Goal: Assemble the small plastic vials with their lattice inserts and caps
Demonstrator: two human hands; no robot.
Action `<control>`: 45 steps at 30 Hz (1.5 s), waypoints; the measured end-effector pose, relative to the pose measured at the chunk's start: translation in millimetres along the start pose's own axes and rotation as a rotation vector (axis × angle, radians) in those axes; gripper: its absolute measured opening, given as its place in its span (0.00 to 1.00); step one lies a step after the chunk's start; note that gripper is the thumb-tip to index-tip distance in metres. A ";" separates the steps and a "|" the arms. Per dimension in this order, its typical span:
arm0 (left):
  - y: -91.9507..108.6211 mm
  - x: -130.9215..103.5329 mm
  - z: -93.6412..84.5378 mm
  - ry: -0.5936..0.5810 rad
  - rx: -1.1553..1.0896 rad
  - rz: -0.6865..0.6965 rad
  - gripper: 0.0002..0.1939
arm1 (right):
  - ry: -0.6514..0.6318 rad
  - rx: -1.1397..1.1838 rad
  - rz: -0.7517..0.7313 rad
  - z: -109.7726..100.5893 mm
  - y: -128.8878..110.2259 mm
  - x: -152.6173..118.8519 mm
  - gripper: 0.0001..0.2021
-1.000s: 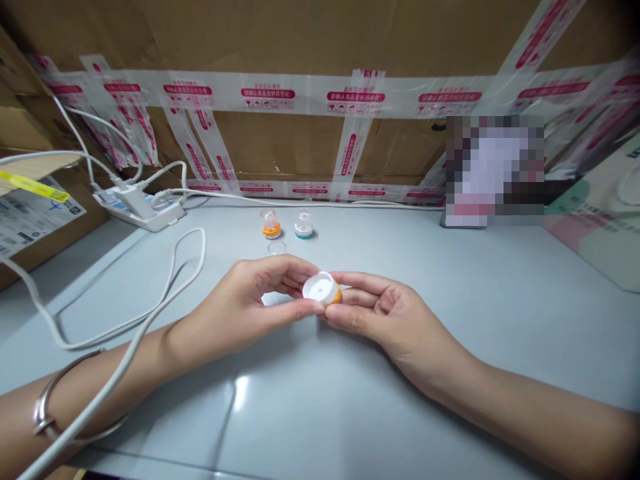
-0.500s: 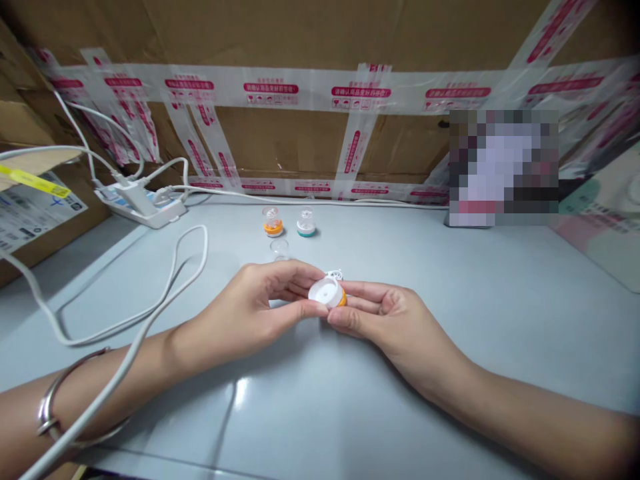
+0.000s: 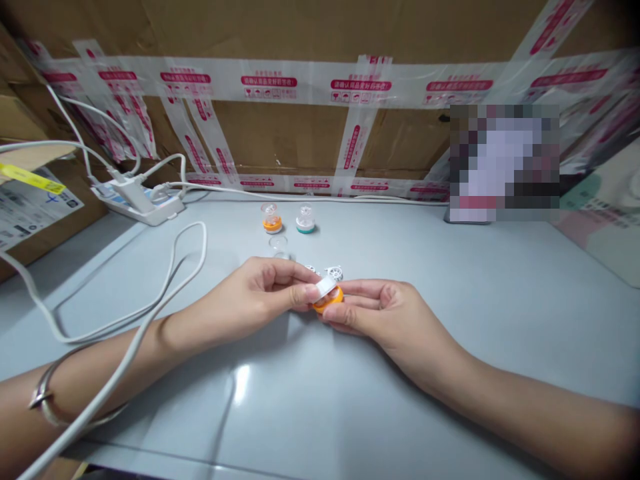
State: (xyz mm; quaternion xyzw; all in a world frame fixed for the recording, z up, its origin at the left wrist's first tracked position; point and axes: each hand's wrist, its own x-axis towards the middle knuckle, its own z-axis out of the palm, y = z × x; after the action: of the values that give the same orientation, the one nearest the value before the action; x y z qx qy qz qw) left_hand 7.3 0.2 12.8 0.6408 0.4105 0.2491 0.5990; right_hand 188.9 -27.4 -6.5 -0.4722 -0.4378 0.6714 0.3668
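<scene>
My left hand pinches a small white round part, tilted over an orange ring. The orange ring is held between the thumb and fingers of my right hand. Just behind the fingers, a white spoked piece lies on the table. A clear cover stands behind my left hand. Farther back are a clear-topped container with an orange band and another with a green base.
A white power strip with plugs sits at the back left of the grey table. A white cable crosses over my left forearm. Cardboard stands along the back, and a blurred upright object is at the right.
The white part has tilted and come away from the orange ring, whose inside now shows. More of the small white pieces behind my hands is visible.
</scene>
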 end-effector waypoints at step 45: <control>2.1 -14.1 -2.2 0.074 0.706 0.501 0.13 | -0.162 0.113 0.084 -9.6 -1.2 2.1 0.17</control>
State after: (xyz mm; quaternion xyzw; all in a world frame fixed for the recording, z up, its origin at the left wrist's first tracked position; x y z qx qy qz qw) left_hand -1.7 -10.0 17.7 0.8769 0.3234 0.2539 0.2489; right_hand 197.6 -22.8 -7.6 -0.4128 -0.4074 0.7458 0.3276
